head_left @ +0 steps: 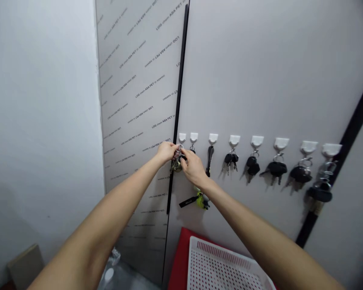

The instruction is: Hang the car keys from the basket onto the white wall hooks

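Note:
My left hand [167,152] pinches the metal ring at the top of a bunch of keys [177,164], just below the leftmost white hook [182,137]. My right hand [195,167] reaches in from the other side, its fingers closed on the same bunch. Whether the ring sits on the hook cannot be made out, as fingers cover part of it. Partly behind my right hand, a key hangs from the second hook [194,137]. Lower down, a yellow-green keychain [201,200] with a black tag shows beside my right wrist.
Several more white hooks run to the right, holding a black strap [210,161] and black-headed keys [231,158]. A white perforated basket [224,262] stands below on a red surface [179,257]. A black vertical handle strip [181,80] borders the panel. Clear plastic [113,268] lies lower left.

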